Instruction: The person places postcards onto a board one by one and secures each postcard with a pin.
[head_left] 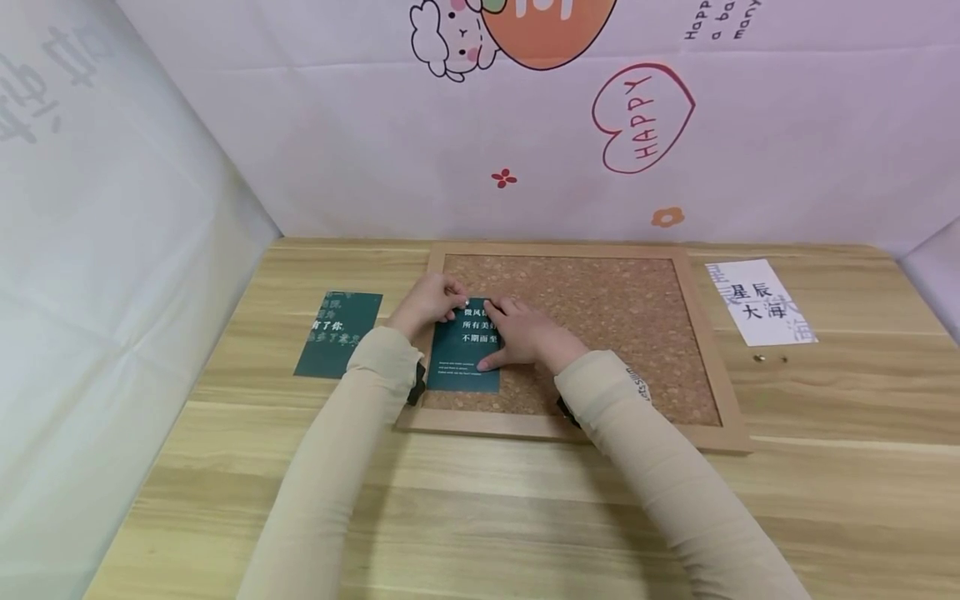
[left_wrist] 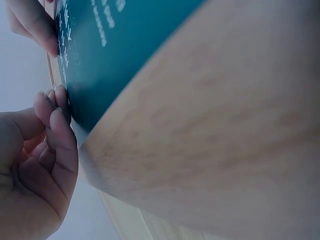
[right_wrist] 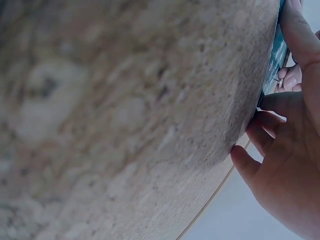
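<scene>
A dark green card (head_left: 463, 354) with white print lies on the left part of a cork board (head_left: 600, 317) in a wooden frame. My left hand (head_left: 431, 304) sits at the card's top edge, fingertips curled together and pinching what looks like a small pin. In the left wrist view those fingers (left_wrist: 57, 112) touch the green card (left_wrist: 125, 35) beside the frame (left_wrist: 210, 140). My right hand (head_left: 525, 333) lies on the card, thumb pressing its lower right and fingers flat near the top. The right wrist view shows that right hand (right_wrist: 285, 150) at the cork (right_wrist: 125, 100).
A second green card (head_left: 337, 333) lies on the wooden table (head_left: 480, 517) left of the board. A white card (head_left: 759, 302) with dark characters lies to the right, with two small pins (head_left: 759, 358) below it. A printed backdrop rises behind and at the left.
</scene>
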